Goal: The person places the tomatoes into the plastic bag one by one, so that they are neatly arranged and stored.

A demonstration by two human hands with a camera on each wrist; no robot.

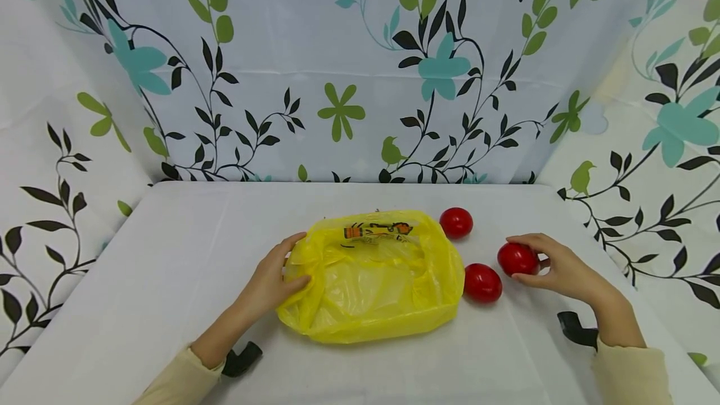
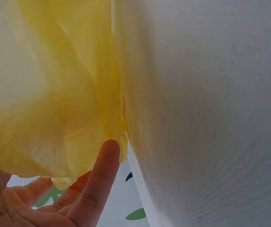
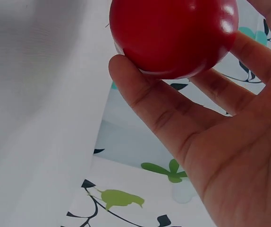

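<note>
A yellow plastic bag (image 1: 371, 280) with a dark and orange print on its upper side stands in the middle of the table, spread wide. My left hand (image 1: 275, 274) holds its left end, thumb on the near side and fingers around the back. The left wrist view shows that hand's fingertips against the thin yellow film (image 2: 55, 94). To the right of the bag, my right hand (image 1: 554, 267) grips a glossy red ball (image 1: 517, 259) between thumb and fingers. The smooth ball (image 3: 173, 33) fills the top of the right wrist view.
Two more red balls lie by the bag's right side, one (image 1: 456, 223) near its far corner and one (image 1: 482, 283) right at its edge. A white cloth covers the table (image 1: 185, 249). Leaf-patterned curtains (image 1: 337, 49) enclose its back and sides.
</note>
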